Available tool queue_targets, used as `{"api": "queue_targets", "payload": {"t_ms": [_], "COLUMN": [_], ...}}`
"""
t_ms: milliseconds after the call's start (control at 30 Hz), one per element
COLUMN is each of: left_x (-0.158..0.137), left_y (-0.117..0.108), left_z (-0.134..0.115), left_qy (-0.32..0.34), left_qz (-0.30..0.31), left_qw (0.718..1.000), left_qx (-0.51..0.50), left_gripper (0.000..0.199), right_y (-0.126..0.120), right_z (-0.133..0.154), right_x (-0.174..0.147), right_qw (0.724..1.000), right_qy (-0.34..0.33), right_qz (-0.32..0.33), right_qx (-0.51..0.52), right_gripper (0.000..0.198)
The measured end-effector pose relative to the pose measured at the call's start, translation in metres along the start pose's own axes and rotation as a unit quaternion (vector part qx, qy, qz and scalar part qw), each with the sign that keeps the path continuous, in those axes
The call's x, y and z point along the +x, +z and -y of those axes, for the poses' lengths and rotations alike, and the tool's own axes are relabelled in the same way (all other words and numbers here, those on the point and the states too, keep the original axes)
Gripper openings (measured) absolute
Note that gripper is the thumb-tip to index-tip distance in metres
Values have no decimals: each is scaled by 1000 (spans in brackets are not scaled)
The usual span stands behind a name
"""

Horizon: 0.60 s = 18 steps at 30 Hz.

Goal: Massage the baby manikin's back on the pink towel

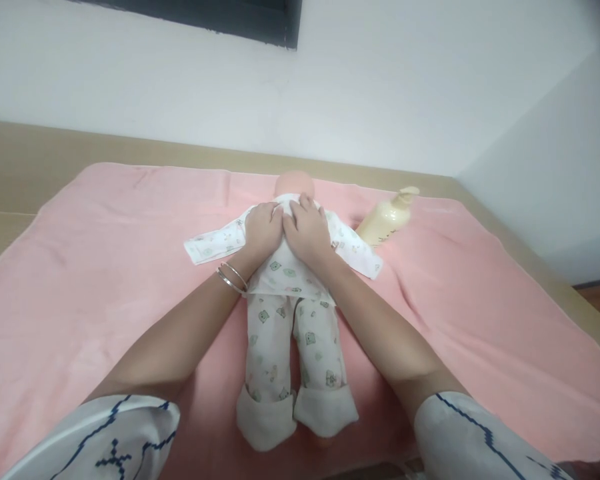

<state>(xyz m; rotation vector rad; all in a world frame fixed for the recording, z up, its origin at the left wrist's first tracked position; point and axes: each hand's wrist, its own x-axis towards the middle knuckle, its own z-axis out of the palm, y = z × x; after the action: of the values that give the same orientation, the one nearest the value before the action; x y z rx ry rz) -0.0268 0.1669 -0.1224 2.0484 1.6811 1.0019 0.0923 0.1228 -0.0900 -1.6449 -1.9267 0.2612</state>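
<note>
A baby doll [296, 270] in a white printed top and matching trousers [270, 333] lies stretched out in the middle, its head [295, 183] at the far end. Both its sleeves spread sideways, and the trouser ends are turned up over the feet. My left hand [264, 230], with bracelets at the wrist, rests on the left of the doll's upper body. Beside it, my right hand [307, 228] lies on the right of the upper body, fingers spread. The thumbs nearly meet at the middle. My left fingertips are partly hidden. No object shows in either palm.
A pink blanket [130, 287] lies under the doll on a tan surface [10, 160]. To the right of the doll, a cream pump bottle [387, 217] lies tilted near its sleeve. A white wall [380, 87] rises behind, with a dark recess [260, 17] at the top.
</note>
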Motion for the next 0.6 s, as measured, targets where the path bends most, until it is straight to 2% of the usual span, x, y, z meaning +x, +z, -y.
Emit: {"api": "queue_targets", "payload": {"t_ms": [67,167,300,500,600], "left_x": [0,0,-1,-1,0], "left_y": [0,-1,0,0,-1], "left_z": [0,-1,-1,0,-2], "left_qy": [2,3,-3,-2,0], "left_qz": [0,2,0,6,5], "left_qw": [1000,1000,1000,1000,1000], "left_qx": [-2,-11,-11,7,2], "left_gripper": [44,43,44,44,42], "right_y": [-1,-14,-24,8,14], "right_z": [0,2,3,-5,-7], "right_x": [1,1,0,0,1], "right_qw": [1000,997,995,999,999], "right_qy": [7,21,10,-28,-37], "right_qz": [-3,-20,-63,-22,-23], "right_qx": [30,75,81,21,20], "right_gripper": [43,48,49,41,42]}}
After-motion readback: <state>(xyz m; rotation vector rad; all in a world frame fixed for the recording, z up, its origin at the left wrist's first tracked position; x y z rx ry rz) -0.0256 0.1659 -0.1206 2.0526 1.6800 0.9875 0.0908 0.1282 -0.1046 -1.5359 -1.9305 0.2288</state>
